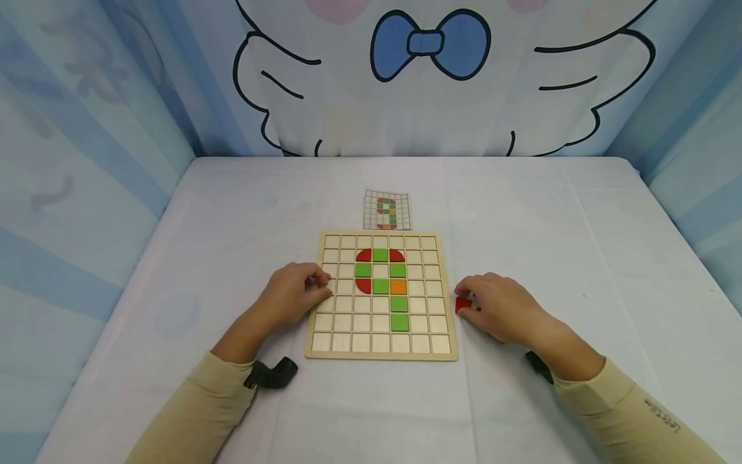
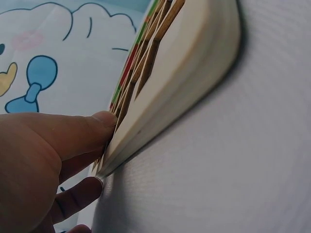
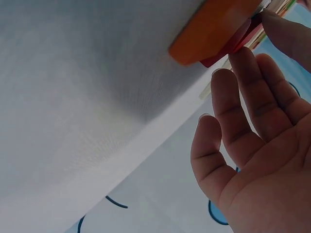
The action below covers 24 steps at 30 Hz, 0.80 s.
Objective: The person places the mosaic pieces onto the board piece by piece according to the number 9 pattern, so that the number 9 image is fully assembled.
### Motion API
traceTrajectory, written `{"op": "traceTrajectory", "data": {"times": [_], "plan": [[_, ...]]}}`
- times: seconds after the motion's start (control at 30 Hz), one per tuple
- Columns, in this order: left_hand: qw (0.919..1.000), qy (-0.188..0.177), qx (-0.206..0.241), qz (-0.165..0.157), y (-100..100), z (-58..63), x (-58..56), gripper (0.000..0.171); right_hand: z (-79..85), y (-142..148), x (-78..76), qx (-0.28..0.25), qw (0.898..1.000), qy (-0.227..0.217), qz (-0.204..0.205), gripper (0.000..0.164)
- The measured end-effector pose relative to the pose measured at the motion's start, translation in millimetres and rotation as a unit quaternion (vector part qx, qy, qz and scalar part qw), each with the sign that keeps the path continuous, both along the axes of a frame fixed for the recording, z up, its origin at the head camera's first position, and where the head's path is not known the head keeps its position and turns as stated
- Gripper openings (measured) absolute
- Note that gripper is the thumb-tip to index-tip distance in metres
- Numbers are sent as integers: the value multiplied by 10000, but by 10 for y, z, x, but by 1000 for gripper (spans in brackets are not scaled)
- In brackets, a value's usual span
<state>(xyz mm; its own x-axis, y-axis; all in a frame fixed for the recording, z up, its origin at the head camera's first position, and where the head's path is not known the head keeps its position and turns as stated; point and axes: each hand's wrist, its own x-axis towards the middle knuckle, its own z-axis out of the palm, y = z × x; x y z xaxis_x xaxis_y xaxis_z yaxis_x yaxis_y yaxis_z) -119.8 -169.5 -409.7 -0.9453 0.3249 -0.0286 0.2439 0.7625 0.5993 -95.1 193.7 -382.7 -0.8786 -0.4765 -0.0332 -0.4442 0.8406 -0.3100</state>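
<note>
A light wooden grid board [image 1: 353, 356] lies flat on the table, with red, green and orange pieces set in its cells to form a shape like a 9. My left hand [image 1: 292, 293] grips the board's left edge. In the left wrist view the thumb [image 2: 90, 128] lies on the grid side and the other fingers are at the rim. Just right of the board, my right hand [image 1: 501, 306] pinches a red piece [image 1: 462, 304] between thumb and fingers. Close by in the right wrist view is an orange piece [image 3: 209, 36], hidden by the hand in the head view.
A small printed card [image 1: 372, 219] showing a grid with a similar coloured pattern lies against the board's far edge. A white cloth covers the table [image 1: 551, 225]. Printed curtains [image 1: 348, 116] hang behind it and at both sides. Black straps [image 1: 277, 372] are on the wrists.
</note>
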Motion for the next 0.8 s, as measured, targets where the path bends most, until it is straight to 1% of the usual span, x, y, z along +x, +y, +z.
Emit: {"op": "traceTrajectory", "data": {"times": [0.17,0.57,0.8], "plan": [[10000,12,-13,-11,-3,-3,4,13,-7,-3,-10,7,10000,8,70,19],[10000,28,-7,-32,-7,1,6,13,-2,-40,-24,-38,9999,-15,121,13],[10000,-8,-6,-13,-9,3,4,13,-6,-41,-44,-2,9997,63,252,11]]}}
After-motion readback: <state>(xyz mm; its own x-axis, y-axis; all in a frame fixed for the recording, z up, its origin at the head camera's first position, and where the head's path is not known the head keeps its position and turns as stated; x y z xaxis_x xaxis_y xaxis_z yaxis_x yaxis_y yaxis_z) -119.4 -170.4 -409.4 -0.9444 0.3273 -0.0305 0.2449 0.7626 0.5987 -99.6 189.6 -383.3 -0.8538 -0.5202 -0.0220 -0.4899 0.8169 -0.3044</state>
